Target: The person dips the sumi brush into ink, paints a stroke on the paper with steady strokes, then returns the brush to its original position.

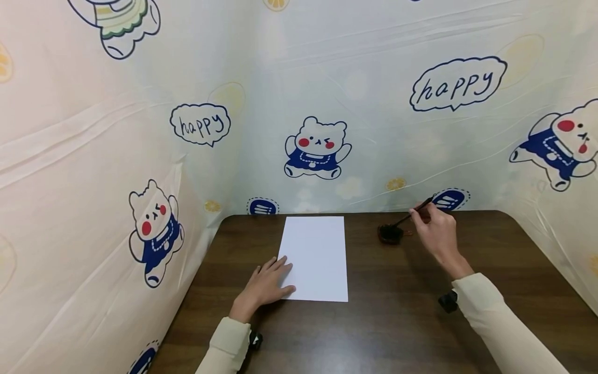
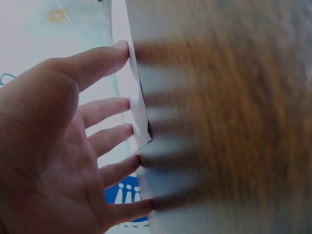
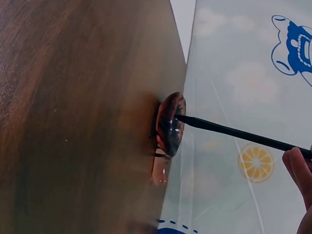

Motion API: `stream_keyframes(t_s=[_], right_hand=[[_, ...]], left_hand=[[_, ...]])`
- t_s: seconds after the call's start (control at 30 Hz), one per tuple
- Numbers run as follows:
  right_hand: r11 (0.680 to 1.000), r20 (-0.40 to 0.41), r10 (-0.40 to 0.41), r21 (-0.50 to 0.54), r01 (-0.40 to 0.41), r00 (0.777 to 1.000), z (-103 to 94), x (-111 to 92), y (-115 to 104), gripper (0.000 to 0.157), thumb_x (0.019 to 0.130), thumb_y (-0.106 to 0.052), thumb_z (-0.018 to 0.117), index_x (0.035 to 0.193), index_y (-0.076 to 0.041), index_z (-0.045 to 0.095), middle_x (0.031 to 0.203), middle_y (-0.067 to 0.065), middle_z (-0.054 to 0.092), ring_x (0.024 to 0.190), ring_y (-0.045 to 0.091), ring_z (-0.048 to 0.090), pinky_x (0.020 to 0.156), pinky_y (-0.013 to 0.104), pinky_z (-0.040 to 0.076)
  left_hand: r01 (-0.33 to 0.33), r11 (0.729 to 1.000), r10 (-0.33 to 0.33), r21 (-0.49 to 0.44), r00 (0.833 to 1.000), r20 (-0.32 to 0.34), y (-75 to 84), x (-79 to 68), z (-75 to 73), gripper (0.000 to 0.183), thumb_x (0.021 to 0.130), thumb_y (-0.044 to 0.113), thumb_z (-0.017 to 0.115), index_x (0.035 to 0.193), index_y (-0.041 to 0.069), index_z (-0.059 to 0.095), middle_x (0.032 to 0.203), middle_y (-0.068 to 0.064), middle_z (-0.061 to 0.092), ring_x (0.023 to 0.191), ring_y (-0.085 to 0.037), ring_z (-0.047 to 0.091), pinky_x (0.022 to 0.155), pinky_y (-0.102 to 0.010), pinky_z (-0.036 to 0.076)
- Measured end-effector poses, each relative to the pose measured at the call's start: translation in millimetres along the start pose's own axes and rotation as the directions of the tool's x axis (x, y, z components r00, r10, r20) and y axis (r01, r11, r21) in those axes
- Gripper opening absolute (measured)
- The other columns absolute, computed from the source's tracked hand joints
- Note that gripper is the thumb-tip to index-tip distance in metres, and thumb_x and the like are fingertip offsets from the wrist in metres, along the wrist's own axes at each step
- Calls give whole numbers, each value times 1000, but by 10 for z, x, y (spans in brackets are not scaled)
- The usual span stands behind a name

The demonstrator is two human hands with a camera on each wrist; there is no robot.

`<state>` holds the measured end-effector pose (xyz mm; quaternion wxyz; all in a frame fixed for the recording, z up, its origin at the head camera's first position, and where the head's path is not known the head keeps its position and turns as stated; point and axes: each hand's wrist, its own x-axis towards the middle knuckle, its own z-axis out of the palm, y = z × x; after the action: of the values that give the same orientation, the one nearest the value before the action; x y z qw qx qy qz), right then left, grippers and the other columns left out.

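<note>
My right hand (image 1: 438, 232) pinches a slender black brush (image 3: 239, 135) by its shaft, the shaft slanting down to the left. Its tapered tip dips into a small, glossy reddish-brown dish (image 3: 170, 124) with dark liquid inside. A short handle-like piece sticks out from the dish's side. In the head view the dish stands near the table's back edge, right of a blank white sheet of paper (image 1: 314, 257). My left hand (image 1: 266, 284) rests with fingers spread on the sheet's left edge, thumb and some fingertips on the paper, the others on the wood.
The dark wooden table (image 1: 374, 332) has rounded back corners. Behind and beside it hangs a pale curtain (image 1: 364, 93) printed with bears, orange slices and the word "happy". A small black device (image 1: 448, 301) sits at the right wrist.
</note>
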<state>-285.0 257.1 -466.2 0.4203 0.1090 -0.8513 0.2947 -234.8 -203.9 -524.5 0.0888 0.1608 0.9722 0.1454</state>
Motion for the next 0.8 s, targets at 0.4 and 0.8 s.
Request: stream_keyframes(t_s=[0.4, 0.8], right_hand=[[999, 29, 54, 4, -54, 998, 18, -41, 54, 13, 98, -8, 76, 102, 4, 72, 83, 22, 76, 71, 37, 73, 66, 58, 55], [1000, 34, 29, -3, -29, 999, 13, -29, 66, 12, 97, -7, 76, 99, 4, 71, 81, 21, 75, 68, 35, 71, 63, 55, 54]], left_hand=[[1, 1000, -1, 5, 1000, 3, -9, 10, -4, 72, 97, 50, 74, 158, 18, 54, 174, -8, 37, 162, -40, 29, 123, -76, 26], [2, 1000, -2, -1, 1000, 7, 4, 0, -8, 72, 97, 50, 74, 158, 18, 54, 174, -8, 36, 162, -40, 28, 123, -76, 25]])
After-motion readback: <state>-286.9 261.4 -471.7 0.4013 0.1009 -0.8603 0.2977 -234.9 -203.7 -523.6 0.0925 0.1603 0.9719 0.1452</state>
